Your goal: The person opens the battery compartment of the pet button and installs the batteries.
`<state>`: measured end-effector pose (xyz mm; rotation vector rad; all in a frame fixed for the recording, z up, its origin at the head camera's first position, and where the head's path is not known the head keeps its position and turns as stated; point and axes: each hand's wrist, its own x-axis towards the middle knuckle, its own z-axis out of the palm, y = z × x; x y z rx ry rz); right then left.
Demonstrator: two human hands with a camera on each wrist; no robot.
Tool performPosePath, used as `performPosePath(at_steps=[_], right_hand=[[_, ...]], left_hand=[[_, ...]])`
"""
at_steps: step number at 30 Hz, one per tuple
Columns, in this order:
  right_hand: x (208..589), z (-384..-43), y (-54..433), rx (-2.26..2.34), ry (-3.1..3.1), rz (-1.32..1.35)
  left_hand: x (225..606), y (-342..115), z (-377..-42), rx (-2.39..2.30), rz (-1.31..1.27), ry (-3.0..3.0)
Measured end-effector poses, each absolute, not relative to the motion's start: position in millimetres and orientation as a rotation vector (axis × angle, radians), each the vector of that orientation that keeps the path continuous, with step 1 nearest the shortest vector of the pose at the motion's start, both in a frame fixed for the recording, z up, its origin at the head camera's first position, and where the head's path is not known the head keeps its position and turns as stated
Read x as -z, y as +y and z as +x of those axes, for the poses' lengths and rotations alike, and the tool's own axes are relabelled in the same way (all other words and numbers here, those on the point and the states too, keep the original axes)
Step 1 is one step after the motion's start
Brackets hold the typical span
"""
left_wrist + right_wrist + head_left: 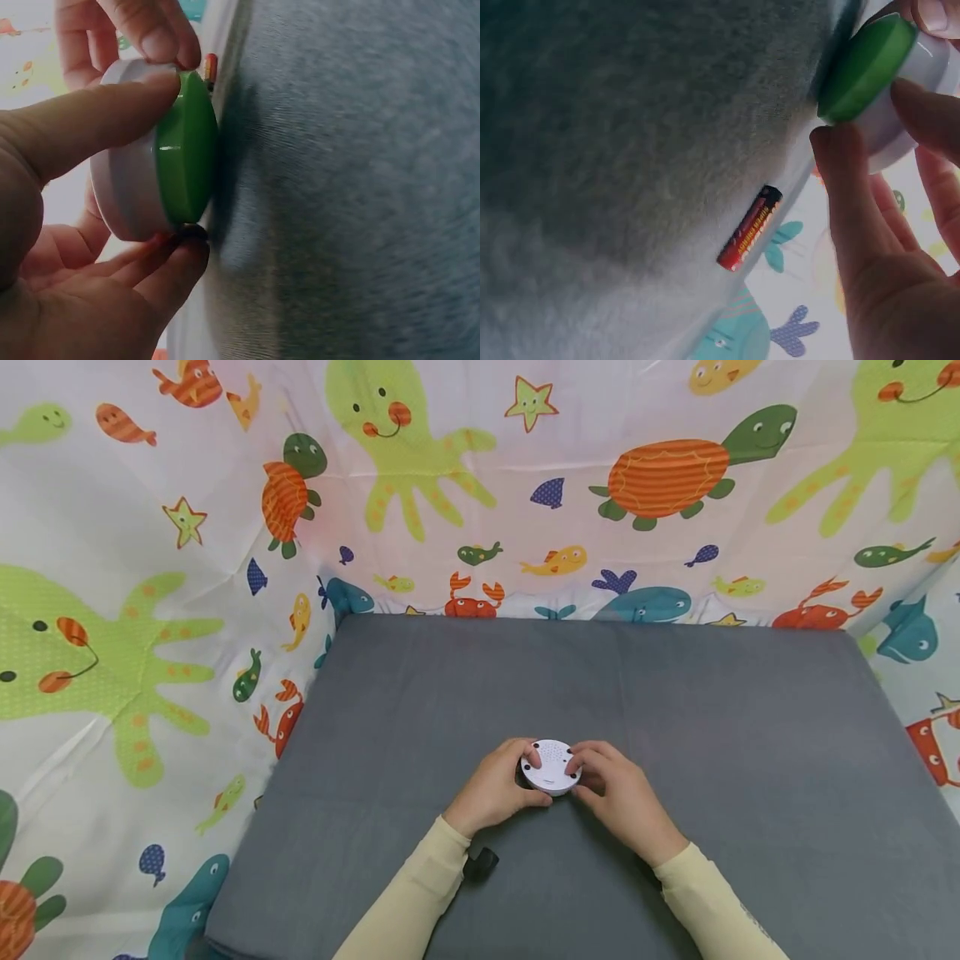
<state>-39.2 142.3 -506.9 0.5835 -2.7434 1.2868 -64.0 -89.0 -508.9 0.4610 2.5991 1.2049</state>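
Fingers point(176, 281) of the left hand point(495, 787) curl around one side of a round white-and-green gadget point(551, 766), while the right hand point(628, 795) pinches the opposite side. The gadget is between the two hands over the gray table point(420, 710), its white face, with small holes and dark dots, turned up and its green side (clear in both wrist views) turned down; whether it touches the table, I cannot tell. A red-and-black battery point(750, 229) lies on the table, apart from it. Behind hangs a sea-animal curtain point(592, 410).
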Motion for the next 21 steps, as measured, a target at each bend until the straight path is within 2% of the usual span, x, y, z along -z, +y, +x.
performPosePath(at_steps=[11, 21], right_hand=[[494, -41, 129, -0.770, -2.753, 0.838], [483, -52, 120, -0.725, -2.727, 0.991]], left_hand=[[520, -87, -62, -1.103, 0.532, 2.694], [521, -87, -62, -1.110, 0.612, 2.720]])
